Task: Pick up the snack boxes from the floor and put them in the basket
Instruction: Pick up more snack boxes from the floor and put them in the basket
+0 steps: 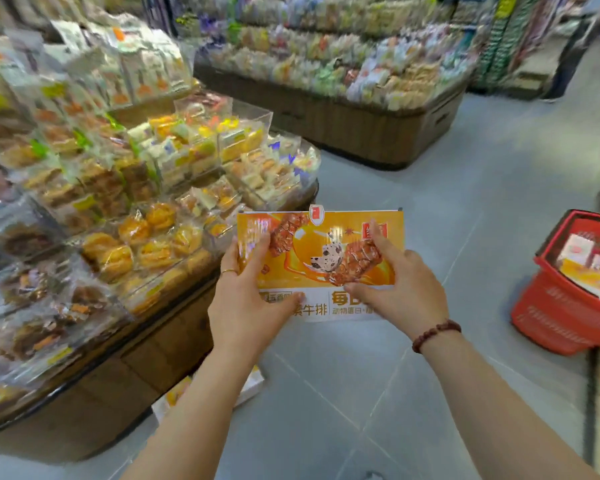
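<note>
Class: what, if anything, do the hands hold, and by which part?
Both hold the orange snack box: the left hand grips its lower left corner, the right hand its lower right part.

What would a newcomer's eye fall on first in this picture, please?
The orange snack box, held up mid-frame between the left hand and the right hand, stands out. A red basket with boxes inside sits on the floor at the right edge. Another box lies on the floor under the left forearm.

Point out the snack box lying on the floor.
The floor box by the wooden display, partly behind the left forearm. Another box is gripped by the left hand and right hand; others lie in the red basket.
</note>
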